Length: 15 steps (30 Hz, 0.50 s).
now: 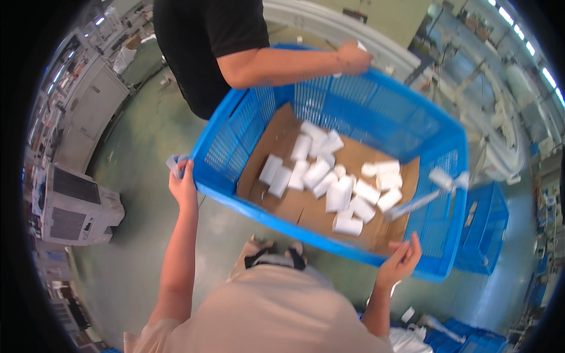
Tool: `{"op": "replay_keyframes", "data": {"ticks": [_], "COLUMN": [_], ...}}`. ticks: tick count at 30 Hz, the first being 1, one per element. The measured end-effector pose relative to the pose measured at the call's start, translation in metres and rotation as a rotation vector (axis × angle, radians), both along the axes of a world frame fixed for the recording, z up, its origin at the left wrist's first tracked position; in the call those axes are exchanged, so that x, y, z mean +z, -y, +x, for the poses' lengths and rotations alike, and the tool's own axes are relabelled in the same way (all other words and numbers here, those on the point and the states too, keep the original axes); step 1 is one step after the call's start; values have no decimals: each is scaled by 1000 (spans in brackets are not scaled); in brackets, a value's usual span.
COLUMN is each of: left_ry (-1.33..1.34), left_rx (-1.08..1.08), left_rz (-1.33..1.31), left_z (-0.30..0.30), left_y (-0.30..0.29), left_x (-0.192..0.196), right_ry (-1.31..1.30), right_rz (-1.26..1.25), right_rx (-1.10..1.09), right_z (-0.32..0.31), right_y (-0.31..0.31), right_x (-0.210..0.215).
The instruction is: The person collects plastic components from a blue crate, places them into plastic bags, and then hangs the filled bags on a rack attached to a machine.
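A large blue plastic crate (329, 229) with mesh sides stands before me, with brown cardboard (276, 200) lining its bottom. Several short white cylindrical pieces (338, 194) lie loosely scattered on that lining. My left hand (183, 187) is raised beside the crate's near left corner, its fingers closed on a small pale grey-blue thing too blurred to name. At the near right rim is my right hand (400, 263), fingers up and apart, with nothing visible in them. Blurred white pieces (442, 178) and a pale strip (415, 205) show against the crate's right side.
Across the far rim reaches a co-worker's arm (294, 63), the hand (353, 57) near a small white thing. Another blue crate (482, 229) stands to the right. A grey machine unit (79, 206) is at left; blue containers and white bags (409, 340) lie at lower right.
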<state>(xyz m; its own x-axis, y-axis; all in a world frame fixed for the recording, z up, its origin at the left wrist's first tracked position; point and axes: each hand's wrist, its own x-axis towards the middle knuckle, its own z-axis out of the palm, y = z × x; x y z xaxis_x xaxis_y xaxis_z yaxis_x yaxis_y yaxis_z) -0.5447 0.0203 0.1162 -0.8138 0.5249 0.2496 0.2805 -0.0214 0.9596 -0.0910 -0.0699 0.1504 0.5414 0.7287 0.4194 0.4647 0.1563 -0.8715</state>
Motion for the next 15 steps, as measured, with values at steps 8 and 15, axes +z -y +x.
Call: {"op": "replay_keyframes", "data": {"ticks": [8,15], "left_ry": [50,-21], "left_rx": [12,46], "left_rz": [4,-5], "left_z": [-11,-17], "left_y": [-17,-19], "left_x": [-11,-24], "right_ry": [-127,-218], "right_rz": [-16,-37], "right_rx": [82,214], "right_z": [-9,-24], "right_y": [-1,-12], "right_x": [7,25]}}
